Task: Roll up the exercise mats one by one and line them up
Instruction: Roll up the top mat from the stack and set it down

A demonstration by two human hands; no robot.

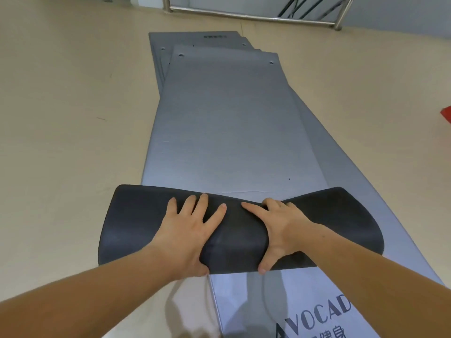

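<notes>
A stack of several grey exercise mats (327, 147) lies lengthwise on the floor. The top mat (227, 123) is partly rolled from its near end. The roll (136, 228) shows the dark underside and is squashed in the middle. My left hand (188, 230) lies on the roll with fingers spread over the top and the thumb hooked under the near edge. My right hand (280, 230) grips the roll beside it, fingers curled over the far side, thumb at the near edge. Below the roll, a lower mat with printed lettering (314, 315) is uncovered.
Beige floor (68, 118) spreads to the left and right of the stack. A metal railing (256, 17) runs along the far end of the room. A red object (446, 113) pokes in at the right edge.
</notes>
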